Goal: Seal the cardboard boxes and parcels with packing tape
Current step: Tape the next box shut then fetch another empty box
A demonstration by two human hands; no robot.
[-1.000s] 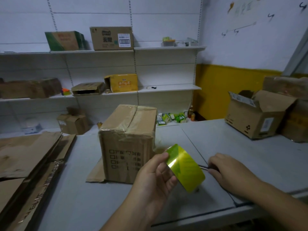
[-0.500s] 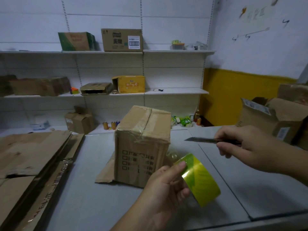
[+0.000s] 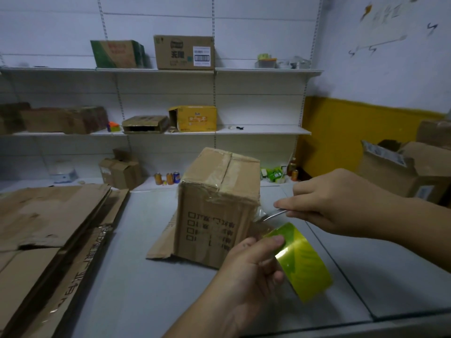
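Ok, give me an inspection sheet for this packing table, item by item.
Surface: grey table, the box being sealed stands near its middle.
Job's things: cardboard box, top seam taped; yellow-green tape roll; clear strip seems to run from the roll to the box's near right corner; knife at that strip.
Clutter: flattened cardboard stacked at left; open box at right.
Hands: left hand grips the tape roll; right hand holds the knife.
Cables: nothing seen.
Surroundings: wall shelves with boxes; drink cans behind the table; yellow wall band.
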